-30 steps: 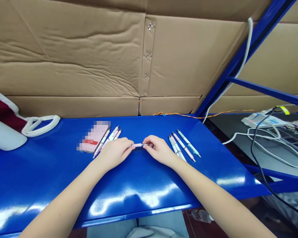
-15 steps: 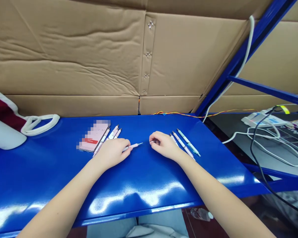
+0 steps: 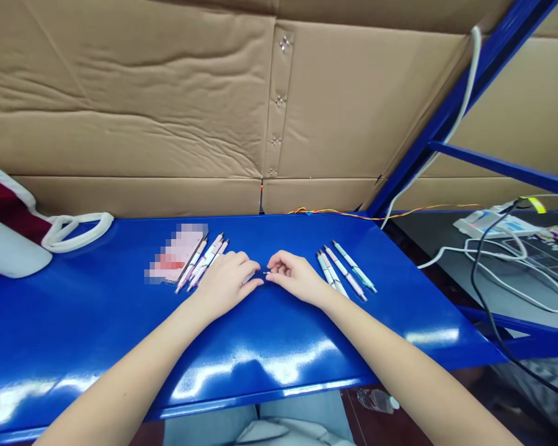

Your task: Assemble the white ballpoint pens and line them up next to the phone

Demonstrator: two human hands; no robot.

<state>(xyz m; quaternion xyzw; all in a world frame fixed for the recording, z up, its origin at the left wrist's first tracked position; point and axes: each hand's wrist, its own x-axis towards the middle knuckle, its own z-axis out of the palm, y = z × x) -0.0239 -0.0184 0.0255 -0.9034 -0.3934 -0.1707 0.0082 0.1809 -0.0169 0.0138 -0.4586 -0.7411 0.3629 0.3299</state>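
My left hand (image 3: pixel 227 282) is closed around a pen; only a pale sliver of its barrel shows between thumb and fingers. Facing it, my right hand (image 3: pixel 292 277) pinches a tiny slim pen part (image 3: pixel 266 272) between thumb and fingertips. A narrow gap separates the fingertips of both hands, just above the blue table (image 3: pixel 242 347). Several pink and white pens (image 3: pixel 206 257) lie side by side left of my left hand, partly covered by it. Beyond my right wrist lie a pink and white pen (image 3: pixel 345 272), a mint green pen (image 3: pixel 354 266) and other pale pens (image 3: pixel 326 270).
A pink, phone-like flat object (image 3: pixel 179 251), partly pixelated, lies beside the left pens. At far left are a white cylinder (image 3: pixel 13 248) and a white-edged strap (image 3: pixel 77 232). Cardboard (image 3: pixel 167 111) walls the back; a blue frame post (image 3: pixel 451 118) and cables (image 3: pixel 474 272) are right.
My hands have come together, and the pen's exposed tip, which pointed right from my left hand, is now hidden. My right hand moved left, uncovering more of the right-hand pens.
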